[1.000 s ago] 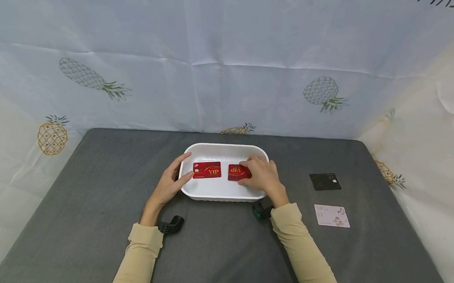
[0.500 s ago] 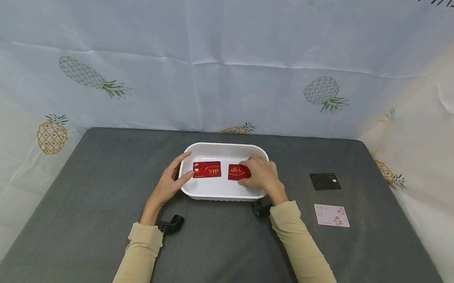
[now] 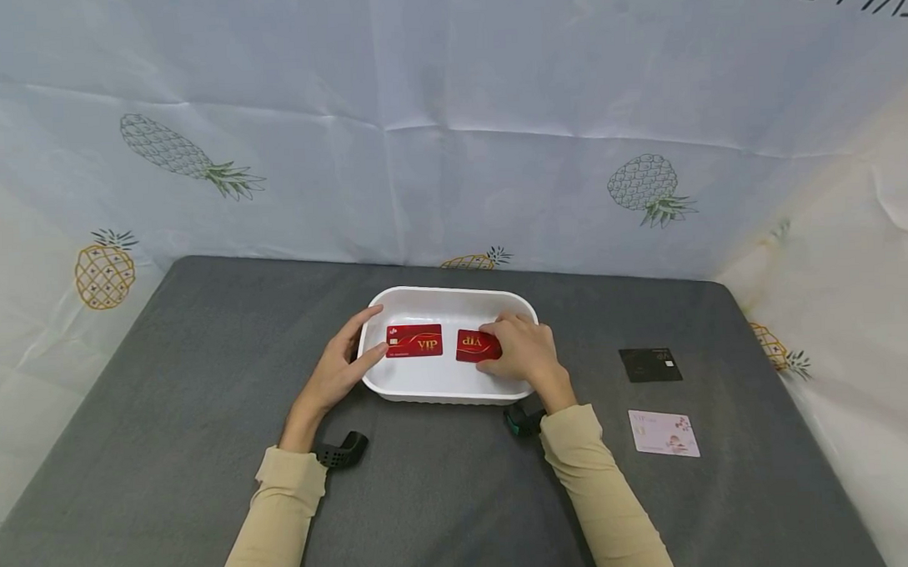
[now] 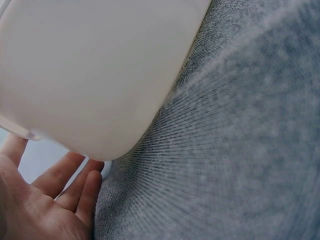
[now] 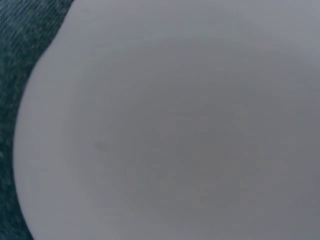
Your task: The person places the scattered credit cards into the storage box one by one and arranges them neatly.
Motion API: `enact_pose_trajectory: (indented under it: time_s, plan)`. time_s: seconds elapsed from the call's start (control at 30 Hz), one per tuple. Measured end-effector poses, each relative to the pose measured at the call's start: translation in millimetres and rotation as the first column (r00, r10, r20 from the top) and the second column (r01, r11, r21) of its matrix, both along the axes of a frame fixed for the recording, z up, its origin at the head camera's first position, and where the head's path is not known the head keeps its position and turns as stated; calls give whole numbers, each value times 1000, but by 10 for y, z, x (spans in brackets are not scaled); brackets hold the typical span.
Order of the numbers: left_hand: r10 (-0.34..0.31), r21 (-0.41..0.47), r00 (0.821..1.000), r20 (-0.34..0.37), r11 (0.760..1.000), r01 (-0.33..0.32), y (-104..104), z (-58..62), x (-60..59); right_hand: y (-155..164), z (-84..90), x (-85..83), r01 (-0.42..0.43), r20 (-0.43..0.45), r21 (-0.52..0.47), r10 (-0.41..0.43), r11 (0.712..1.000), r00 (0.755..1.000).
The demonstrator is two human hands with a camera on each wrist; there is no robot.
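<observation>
A white plastic tray [image 3: 427, 384] with a raised rim stands on the dark grey cloth. Inside it lie two red cards with gold VIP lettering. My left hand [image 3: 335, 367] holds the tray's left end, index finger and thumb over the rim, the thumb tip at the edge of the left red card [image 3: 414, 341]. In the left wrist view its other fingers [image 4: 57, 175] lie along the outer wall. My right hand [image 3: 522, 348] reaches over the right end and pinches the right red card [image 3: 474, 344], covering part of it. The right wrist view shows only blurred tray wall [image 5: 165, 125] and cloth.
To the right of the tray a black card [image 3: 650, 365] lies on the cloth-covered table [image 3: 166, 427], with a pink card [image 3: 664, 433] nearer to me. A pineapple-printed curtain [image 3: 434, 151] hangs behind the table's far edge. Black straps [image 3: 343, 451] sit at both wrists.
</observation>
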State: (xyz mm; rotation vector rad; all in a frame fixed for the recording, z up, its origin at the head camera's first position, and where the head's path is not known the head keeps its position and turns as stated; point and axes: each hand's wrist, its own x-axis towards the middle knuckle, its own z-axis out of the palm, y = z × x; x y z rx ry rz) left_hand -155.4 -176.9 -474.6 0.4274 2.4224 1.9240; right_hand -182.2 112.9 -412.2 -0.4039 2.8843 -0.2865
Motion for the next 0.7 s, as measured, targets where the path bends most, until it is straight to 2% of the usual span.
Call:
enact_pose_trajectory:
  time_s: [0.7]
  plan:
    - [3,-3,1000,12,1000,-2,3,7,3,24,-9,-3,-12,-25,-22,11,1000,1000]
